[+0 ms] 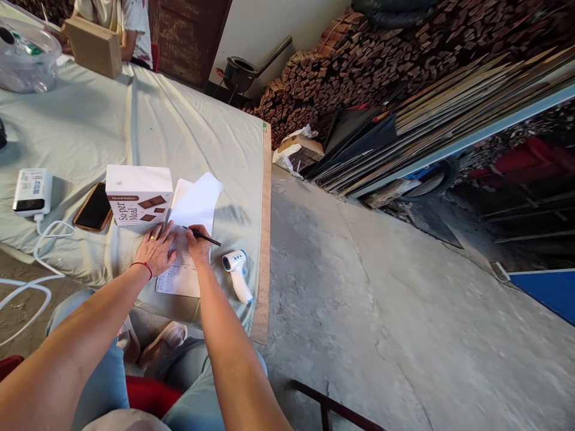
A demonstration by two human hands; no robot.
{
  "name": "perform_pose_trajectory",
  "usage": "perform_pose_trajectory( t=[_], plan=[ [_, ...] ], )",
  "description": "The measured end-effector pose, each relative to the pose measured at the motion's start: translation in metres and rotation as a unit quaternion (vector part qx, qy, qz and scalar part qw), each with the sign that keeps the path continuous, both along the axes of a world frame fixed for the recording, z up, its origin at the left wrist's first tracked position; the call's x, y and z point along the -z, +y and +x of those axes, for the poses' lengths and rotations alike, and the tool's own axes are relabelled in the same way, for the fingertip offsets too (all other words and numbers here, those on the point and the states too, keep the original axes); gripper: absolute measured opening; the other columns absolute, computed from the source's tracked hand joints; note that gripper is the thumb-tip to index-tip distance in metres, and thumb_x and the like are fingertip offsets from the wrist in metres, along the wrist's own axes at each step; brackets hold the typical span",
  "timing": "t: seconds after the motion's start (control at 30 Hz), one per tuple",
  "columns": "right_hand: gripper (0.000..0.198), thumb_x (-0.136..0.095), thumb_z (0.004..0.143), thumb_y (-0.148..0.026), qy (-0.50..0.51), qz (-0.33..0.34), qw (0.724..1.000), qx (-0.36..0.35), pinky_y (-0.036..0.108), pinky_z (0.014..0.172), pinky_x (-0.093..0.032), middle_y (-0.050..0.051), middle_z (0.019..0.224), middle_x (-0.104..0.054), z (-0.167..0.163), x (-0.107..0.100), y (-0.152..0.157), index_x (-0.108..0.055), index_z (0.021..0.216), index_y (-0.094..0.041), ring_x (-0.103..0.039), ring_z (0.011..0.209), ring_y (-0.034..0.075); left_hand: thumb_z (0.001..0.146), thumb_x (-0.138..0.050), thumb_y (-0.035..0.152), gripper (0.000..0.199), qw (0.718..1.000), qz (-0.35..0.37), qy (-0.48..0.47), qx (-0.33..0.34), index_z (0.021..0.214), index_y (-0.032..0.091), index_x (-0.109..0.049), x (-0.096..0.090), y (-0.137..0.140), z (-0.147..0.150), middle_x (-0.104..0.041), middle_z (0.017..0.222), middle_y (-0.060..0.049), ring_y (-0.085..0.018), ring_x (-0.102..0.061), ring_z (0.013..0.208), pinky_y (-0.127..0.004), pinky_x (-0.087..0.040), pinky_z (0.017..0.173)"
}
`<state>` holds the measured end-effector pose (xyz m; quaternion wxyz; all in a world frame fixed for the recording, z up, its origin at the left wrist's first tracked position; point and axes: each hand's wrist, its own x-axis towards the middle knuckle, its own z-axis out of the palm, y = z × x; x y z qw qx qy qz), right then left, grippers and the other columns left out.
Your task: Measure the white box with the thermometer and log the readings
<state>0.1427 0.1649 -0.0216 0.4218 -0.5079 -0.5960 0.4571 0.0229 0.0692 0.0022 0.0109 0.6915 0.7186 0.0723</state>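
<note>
My right hand (197, 244) is closed round a black pen (209, 238), its tip over the written sheets. Flat on the left side of the notebook (182, 278) lies my left hand (156, 250), fingers stretched out, with a ring and a red bracelet. Small handwriting covers part of the notebook's page, and a loose upper page (197, 200) curls up behind. A white and brown "Super Meal" box (139, 194) stands just beyond my left fingertips. To the right of the notebook rests a white and blue infrared thermometer (238, 275).
A phone (93, 208), a white power bank (33, 191) and its cable (42, 254) lie to the left. Across the table (197, 131), a person holds a cardboard box (94, 46) near a clear plastic tub (29, 60). Stacked firewood (314, 78) lines the wall.
</note>
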Motion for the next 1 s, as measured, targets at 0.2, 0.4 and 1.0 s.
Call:
perform_pose_trajectory(
  t=[0.2, 0.4, 1.0],
  plan=[
    [0.021, -0.052, 0.072, -0.032, 0.004, 0.008, 1.000, 0.006, 0.023, 0.072, -0.043, 0.000, 0.074, -0.062, -0.0008, 0.0007, 0.0010, -0.060, 0.080, -0.015, -0.053, 0.072, 0.011, 0.092, -0.039, 0.039, 0.059, 1.000, -0.012, -0.007, 0.001, 0.145, 0.014, -0.046, 0.0017, 0.0002, -0.0009, -0.029, 0.159, -0.002, -0.029, -0.022, 0.146, -0.049, -0.026, 0.115],
    [0.021, -0.051, 0.074, -0.033, -0.012, 0.012, 1.000, 0.003, 0.024, 0.073, -0.042, 0.001, 0.075, -0.062, -0.0014, 0.0026, 0.0008, -0.060, 0.080, -0.015, -0.053, 0.074, 0.011, 0.092, -0.039, 0.040, 0.060, 1.000, -0.021, 0.000, -0.003, 0.146, 0.014, -0.045, 0.0016, 0.0014, -0.0003, -0.028, 0.159, -0.001, -0.027, -0.022, 0.146, -0.048, -0.026, 0.115],
    [0.020, -0.048, 0.074, -0.034, -0.034, 0.040, 0.999, -0.004, 0.024, 0.068, -0.041, 0.001, 0.070, -0.060, -0.0022, 0.0068, 0.0018, -0.056, 0.077, -0.016, -0.051, 0.069, 0.012, 0.092, -0.042, 0.040, 0.058, 1.000, -0.010, -0.016, -0.002, 0.144, 0.016, -0.046, 0.0020, 0.0015, 0.0001, -0.031, 0.158, -0.004, -0.028, -0.022, 0.146, -0.048, -0.025, 0.116]
  ],
)
